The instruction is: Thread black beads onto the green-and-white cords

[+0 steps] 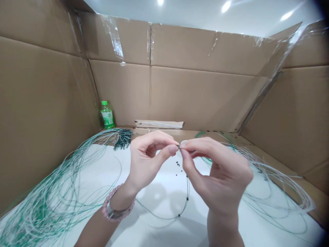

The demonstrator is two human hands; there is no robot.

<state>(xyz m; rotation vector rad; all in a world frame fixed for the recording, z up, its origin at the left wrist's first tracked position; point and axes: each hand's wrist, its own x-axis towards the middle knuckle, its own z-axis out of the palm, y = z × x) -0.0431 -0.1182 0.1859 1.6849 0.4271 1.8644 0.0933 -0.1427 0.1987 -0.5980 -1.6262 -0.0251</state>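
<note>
My left hand [147,161] and my right hand [218,171] meet fingertip to fingertip above the white surface. Both are closed in a pinch of thumb and forefinger on a thin green cord [178,147], of which only a speck shows between the tips. Below my hands hangs a thin dark line [164,218] with several small black bead-like knots along it; whether it is the same cord, I cannot tell. Several tiny black bits [178,164] lie scattered on the white surface [154,192] under my fingers.
Green and white strands [48,195] lie in a large loose bundle at left, ending in a dark tufted bunch [123,139]. More looped strands [290,192] lie at right. A green bottle [107,116] and a cardboard strip [159,124] stand by the cardboard walls [195,96].
</note>
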